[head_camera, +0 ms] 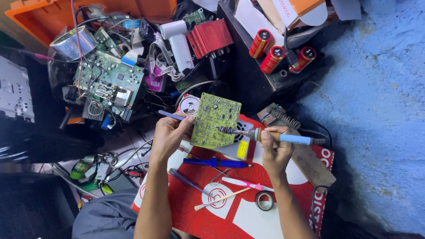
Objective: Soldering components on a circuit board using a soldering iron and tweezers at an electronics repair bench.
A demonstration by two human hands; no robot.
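Holding a yellow-green circuit board [215, 120] tilted up at the centre of the frame, our left hand [170, 135] had its grip pinched on the board's left edge, with tweezers [170, 115] caught in the same hand. Our right hand [275, 150] gripped a blue-handled soldering iron [265, 136], its tip touching the board. Below lay a blue screwdriver [217, 163], a pink toothbrush [242, 183] and a roll of tape [264, 200] on the red surface [230, 217].

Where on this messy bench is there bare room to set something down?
Bare patches: the red-and-white printed sheet between the pink toothbrush and the black tape roll, and its lower edge. Crowded: the upper left, around the large green circuit board and white hot-glue gun.
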